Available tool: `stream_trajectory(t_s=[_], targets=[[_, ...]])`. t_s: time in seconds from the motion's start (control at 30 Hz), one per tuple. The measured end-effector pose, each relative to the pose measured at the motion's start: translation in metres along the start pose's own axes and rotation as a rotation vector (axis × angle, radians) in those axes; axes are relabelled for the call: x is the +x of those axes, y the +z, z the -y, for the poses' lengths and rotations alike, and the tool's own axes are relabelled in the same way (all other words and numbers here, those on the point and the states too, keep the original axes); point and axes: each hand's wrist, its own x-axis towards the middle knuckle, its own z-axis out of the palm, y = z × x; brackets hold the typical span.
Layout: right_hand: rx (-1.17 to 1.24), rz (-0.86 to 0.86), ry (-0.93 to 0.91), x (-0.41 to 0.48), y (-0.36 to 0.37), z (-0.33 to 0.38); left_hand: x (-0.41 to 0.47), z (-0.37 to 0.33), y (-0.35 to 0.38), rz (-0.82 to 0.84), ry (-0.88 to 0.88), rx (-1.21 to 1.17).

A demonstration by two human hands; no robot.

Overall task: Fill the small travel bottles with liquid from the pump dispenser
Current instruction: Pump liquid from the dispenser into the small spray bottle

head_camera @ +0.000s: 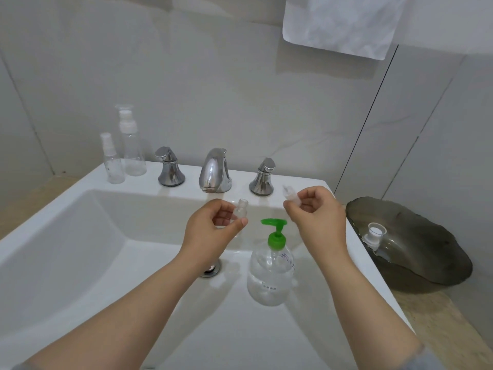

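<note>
Left hand (213,227) is raised over the white sink (80,236), fingers and thumb curled round a small clear bottle (241,209). The bottle is upright with a slight tilt, and its open neck shows above the fingertips. Right hand (317,213) is level with it and a little apart to the right. Its thumb and fingers pinch a clear cap (290,195), and the remaining fingers are curled into the palm. The cap is clear of the bottle and not touching it. The pump dispenser (270,273) stands upright inside the basin, below and between the two hands and right of the drain (212,268). It has a green pump head with the spout pointing left and a clear body holding clear liquid. Neither hand touches it. On the back ledge at the left stand a short spray bottle (114,164) and, just beside it, a taller capped bottle (132,145). Both are clear, and no liquid can be made out in them. The chrome tap (214,170) sits mid-ledge between a left handle (170,168) and a right handle (263,178). On the counter to the right of the sink lies a dark dish (416,263) with a small white funnel-like piece (375,233) resting in it; its exact kind cannot be told. A white towel (341,22) hangs at the upper right against the tiled wall.
</note>
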Motion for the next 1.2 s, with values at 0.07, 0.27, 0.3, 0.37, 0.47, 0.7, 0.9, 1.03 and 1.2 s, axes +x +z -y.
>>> stream_trajectory(t_s=[0.07,0.27,0.3,0.37,0.47,0.7,0.9,1.03,1.2], targets=[[0.007,0.003,-0.019,-0.007,-0.001,0.003,0.0,-0.002,0.0,0.013,0.017,-0.01],[0.103,0.138,0.034,-0.011,-0.003,0.009,0.0,-0.005,0.0,0.08,0.067,-0.045],[0.133,0.169,0.043,-0.011,-0.003,0.011,0.0,-0.005,-0.001,0.087,0.072,-0.051],[0.186,0.224,0.048,-0.012,-0.002,0.013,0.0,-0.004,-0.001,0.097,0.078,-0.058],[0.24,0.253,0.039,-0.011,-0.004,0.017,0.0,-0.004,0.0,0.112,0.084,-0.056],[0.436,0.254,0.064,-0.011,-0.007,0.024,-0.004,-0.009,0.001,0.132,0.088,-0.069],[0.371,0.241,-0.041,-0.014,-0.004,0.024,-0.007,-0.013,0.003,0.156,0.079,-0.063],[0.355,0.249,-0.065,-0.014,-0.005,0.024,-0.007,-0.014,0.002,0.16,0.076,-0.057],[0.326,0.303,-0.069,-0.015,-0.002,0.022,-0.008,-0.016,0.002,0.178,0.083,-0.065]])
